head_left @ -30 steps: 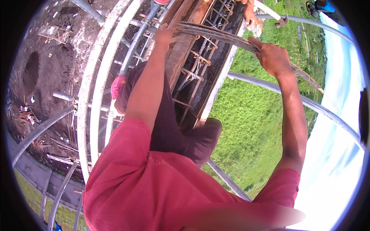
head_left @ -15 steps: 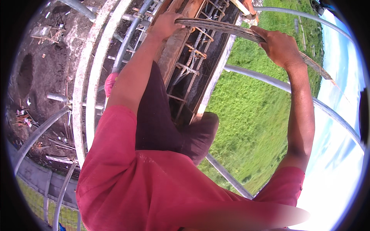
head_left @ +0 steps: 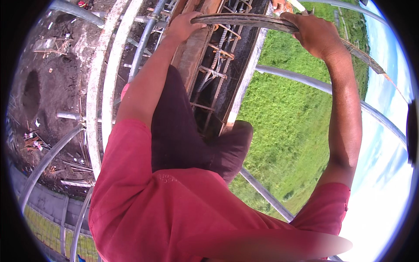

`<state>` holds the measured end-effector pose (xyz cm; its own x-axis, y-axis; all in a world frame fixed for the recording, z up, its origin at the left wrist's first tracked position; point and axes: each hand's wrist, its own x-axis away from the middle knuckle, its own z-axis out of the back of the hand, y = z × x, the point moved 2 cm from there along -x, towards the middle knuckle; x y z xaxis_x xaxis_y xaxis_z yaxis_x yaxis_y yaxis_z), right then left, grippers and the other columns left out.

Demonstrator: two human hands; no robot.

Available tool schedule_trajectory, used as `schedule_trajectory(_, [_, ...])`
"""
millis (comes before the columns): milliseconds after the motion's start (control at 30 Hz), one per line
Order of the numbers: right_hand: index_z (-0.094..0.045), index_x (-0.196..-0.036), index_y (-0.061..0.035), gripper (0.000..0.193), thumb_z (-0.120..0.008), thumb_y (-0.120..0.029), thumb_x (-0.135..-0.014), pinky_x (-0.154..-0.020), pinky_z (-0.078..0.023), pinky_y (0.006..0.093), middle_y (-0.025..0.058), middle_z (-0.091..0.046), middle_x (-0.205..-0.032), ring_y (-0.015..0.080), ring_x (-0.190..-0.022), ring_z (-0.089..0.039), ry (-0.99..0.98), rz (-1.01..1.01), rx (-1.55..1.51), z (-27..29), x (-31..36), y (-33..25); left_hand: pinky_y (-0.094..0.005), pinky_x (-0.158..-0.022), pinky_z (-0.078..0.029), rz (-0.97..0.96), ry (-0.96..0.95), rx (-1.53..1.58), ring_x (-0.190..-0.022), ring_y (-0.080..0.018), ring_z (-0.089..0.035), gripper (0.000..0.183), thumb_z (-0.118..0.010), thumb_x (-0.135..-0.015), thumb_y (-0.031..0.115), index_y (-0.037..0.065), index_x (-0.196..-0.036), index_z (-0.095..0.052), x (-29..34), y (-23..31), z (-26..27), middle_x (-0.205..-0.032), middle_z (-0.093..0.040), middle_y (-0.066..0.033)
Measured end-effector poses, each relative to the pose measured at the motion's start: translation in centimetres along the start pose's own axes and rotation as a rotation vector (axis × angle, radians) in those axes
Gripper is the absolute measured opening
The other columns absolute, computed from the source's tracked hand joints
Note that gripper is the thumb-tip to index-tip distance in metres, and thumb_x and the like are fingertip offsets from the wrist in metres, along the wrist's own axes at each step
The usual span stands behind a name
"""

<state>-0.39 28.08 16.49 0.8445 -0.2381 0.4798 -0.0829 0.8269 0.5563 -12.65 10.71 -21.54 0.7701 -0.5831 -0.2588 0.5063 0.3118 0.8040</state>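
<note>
A long, weathered wooden board (head_left: 248,19) lies crosswise over the beam formwork (head_left: 192,65). Near its left end, my left hand (head_left: 185,27) grips it, thumb below and fingers on top, just above the formwork's left side. Farther right, my right hand (head_left: 316,35) is closed over the board, whose frayed end sticks out past my wrist. Beneath the board, a steel rebar cage (head_left: 216,65) with twisted bars and ties sits inside the formwork trough. My dark-trousered legs straddle the formwork.
Metal scaffold pipes (head_left: 301,78) run on both sides. Pale curved rails (head_left: 115,65) stand at the left, above muddy ground (head_left: 52,100) with scattered debris far below. Grass (head_left: 288,144) spreads below on the right. Part of what looks like another person's hand (head_left: 278,5) shows at the top.
The board and both hands have shifted slightly up in the picture, away from me. My grip looks the same. The view has turned a little, and the apparent other hand shows more clearly.
</note>
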Motion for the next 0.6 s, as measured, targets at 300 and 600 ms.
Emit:
schedule_trajectory(300, [-0.055, -0.141, -0.0215, 0.050, -0.072, -0.027, -0.095, -0.096, -0.058, 0.0502, 0.0103, -0.076, -0.109, 0.0292, -0.103, -0.074, -0.038, -0.133, -0.202, -4.0, 1.8, 1.0, -0.0450, -0.100, -0.052, 0.154, 0.001, 0.103, -0.114, -0.0347, -0.068, 0.071, -0.082, -0.084, 0.046, 0.021, -0.145, -0.055, 0.6, -1.3, -0.1, -0.127, -0.070, -0.0158])
schedule_trajectory(600, [-0.055, -0.131, -0.0175, 0.047, -0.074, -0.030, -0.090, -0.097, -0.056, 0.0503, 0.0115, -0.076, -0.109, 0.0323, -0.105, -0.073, -0.068, -0.228, -0.354, -7.3, 2.4, 1.0, -0.0415, -0.095, -0.053, 0.167, 0.089, 0.200, -0.105, -0.0296, -0.069, 0.064, -0.089, -0.077, 0.046, 0.007, -0.118, -0.059, 0.9, -1.3, 1.0, -0.112, -0.071, -0.0111])
